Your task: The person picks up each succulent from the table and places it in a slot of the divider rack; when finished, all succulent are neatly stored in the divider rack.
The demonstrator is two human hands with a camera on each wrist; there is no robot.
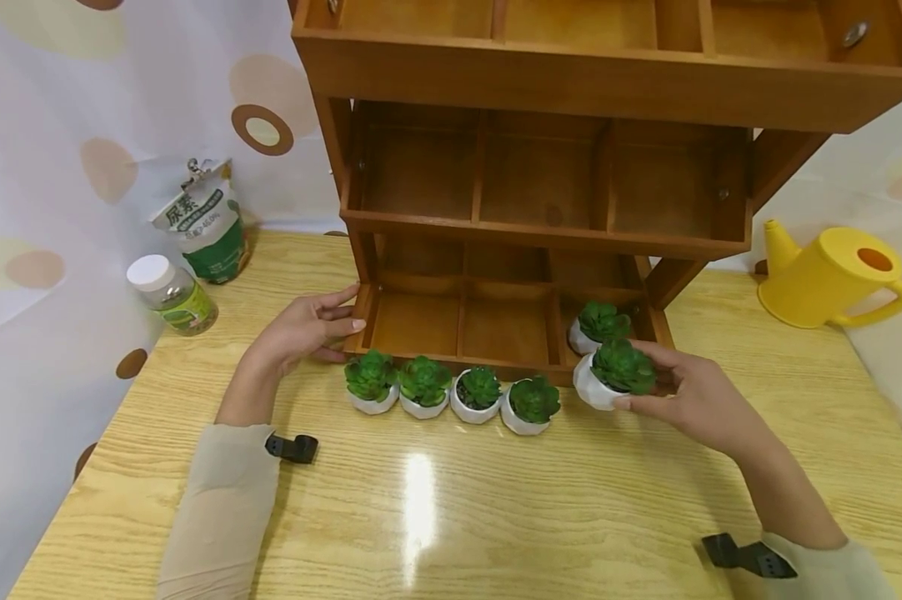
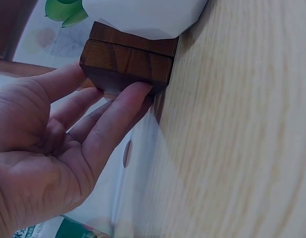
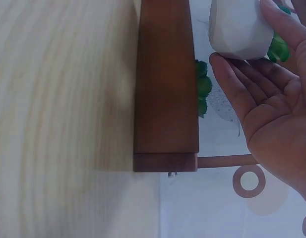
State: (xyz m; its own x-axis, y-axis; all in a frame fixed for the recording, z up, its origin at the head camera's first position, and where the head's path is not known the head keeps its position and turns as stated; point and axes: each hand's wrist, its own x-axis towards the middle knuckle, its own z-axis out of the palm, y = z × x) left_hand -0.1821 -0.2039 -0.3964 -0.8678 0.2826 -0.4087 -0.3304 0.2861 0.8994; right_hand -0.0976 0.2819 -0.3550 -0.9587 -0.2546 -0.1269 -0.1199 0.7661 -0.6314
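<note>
My right hand [image 1: 697,398] grips a potted succulent [image 1: 622,367], its thumb and fingers around the white faceted pot [image 3: 239,29]. The pot is raised above the table by the front board [image 3: 167,84] of the wooden shelf's bottom tier. Behind it, another succulent [image 1: 603,320] sits in that tier's right compartment. With extended fingers, my left hand [image 1: 308,329] touches the left end of the bottom tier [image 2: 125,62]. Several more potted succulents [image 1: 476,395] stand in a row on the table along the tier's front, the leftmost [image 1: 372,379] close to my left fingers.
The stepped wooden shelf [image 1: 541,237] rises at the back, its upper tiers overhanging the lowest. A yellow watering can [image 1: 819,279] stands to the right. On the left are a white-lidded jar [image 1: 177,300] and a clipped green-and-white bag [image 1: 211,229]. Patterned sheeting [image 1: 46,158] lines the wall.
</note>
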